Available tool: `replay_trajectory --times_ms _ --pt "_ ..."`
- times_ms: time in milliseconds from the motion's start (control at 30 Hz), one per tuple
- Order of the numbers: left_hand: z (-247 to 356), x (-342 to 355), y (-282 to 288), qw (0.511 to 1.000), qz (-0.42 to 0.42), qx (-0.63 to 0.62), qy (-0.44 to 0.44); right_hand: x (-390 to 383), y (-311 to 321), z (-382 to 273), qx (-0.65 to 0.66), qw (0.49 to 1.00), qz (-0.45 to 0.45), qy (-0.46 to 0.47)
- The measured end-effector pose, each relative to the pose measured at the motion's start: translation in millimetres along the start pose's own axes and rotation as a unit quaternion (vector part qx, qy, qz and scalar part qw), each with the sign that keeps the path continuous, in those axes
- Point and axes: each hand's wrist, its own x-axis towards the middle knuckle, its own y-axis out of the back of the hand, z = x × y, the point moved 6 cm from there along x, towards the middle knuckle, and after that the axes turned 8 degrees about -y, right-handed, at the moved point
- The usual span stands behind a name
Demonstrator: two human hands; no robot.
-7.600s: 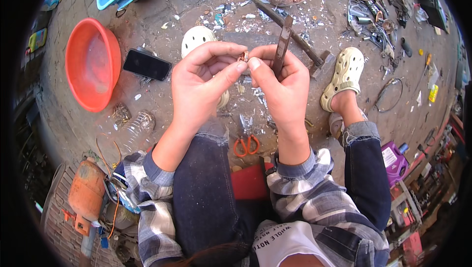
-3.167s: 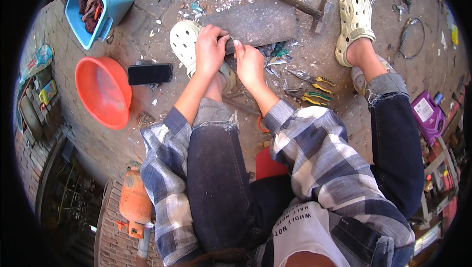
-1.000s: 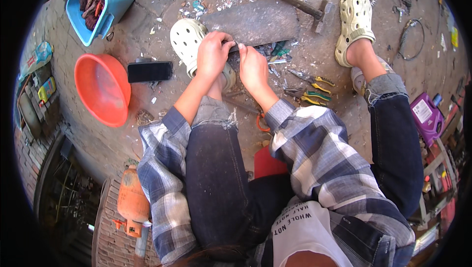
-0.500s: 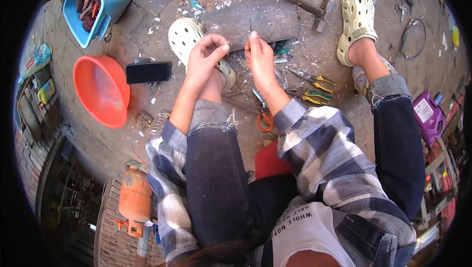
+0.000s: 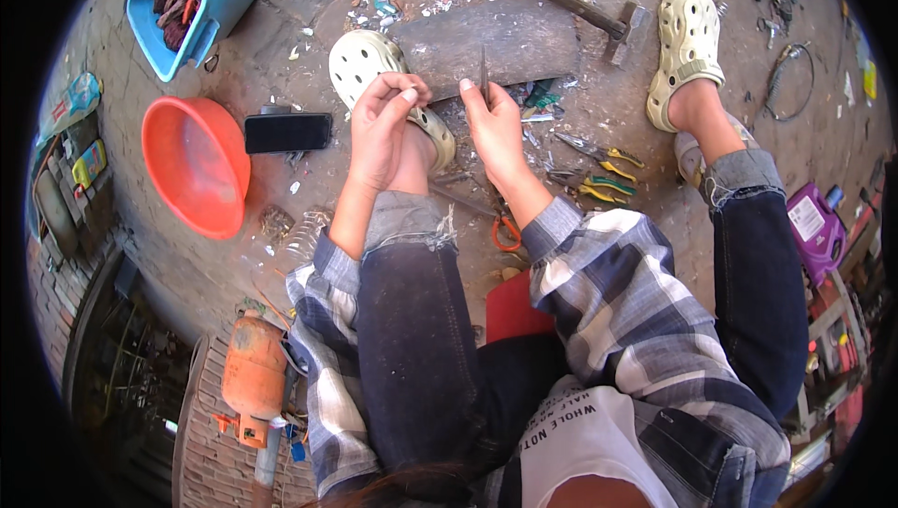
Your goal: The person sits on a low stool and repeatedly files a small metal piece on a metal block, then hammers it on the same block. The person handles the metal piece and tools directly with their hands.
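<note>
Head view: the right hand [image 5: 498,134] grips a slim, dark metal strip [image 5: 485,73] in its curled fingers, the thumb tip raised beside it; the strip is straight, its narrow end pointing away from the person, over the near part of a grey-brown slab [image 5: 510,36]. The left hand [image 5: 378,141] is just beside the right, thumb and fingertips drawn close together; I cannot tell whether they pinch something small. The slab lies on a stained stone floor [image 5: 309,190] littered with pale scraps. Past its far right corner rests a long-handled hammer [image 5: 599,19]; nearer the person lie yellow-handled pliers [image 5: 613,164] and orange-handled scissors [image 5: 506,233]. To the left are a black smartphone [image 5: 287,133], a red-orange basin [image 5: 178,166] and a blue plastic bin [image 5: 231,5].
</note>
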Motion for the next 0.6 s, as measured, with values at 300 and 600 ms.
replay_trajectory --times_ms 300,600 --pt "-3.7 0.7 4.6 0.944 -0.001 -0.325 0.061 -2.9 -18.6 17.9 -0.065 0.996 -0.047 0.041" --pt "-4.7 -0.8 7.5 0.963 -0.008 -0.265 0.043 -7.7 -47.8 7.9 0.006 0.994 -0.090 0.065"
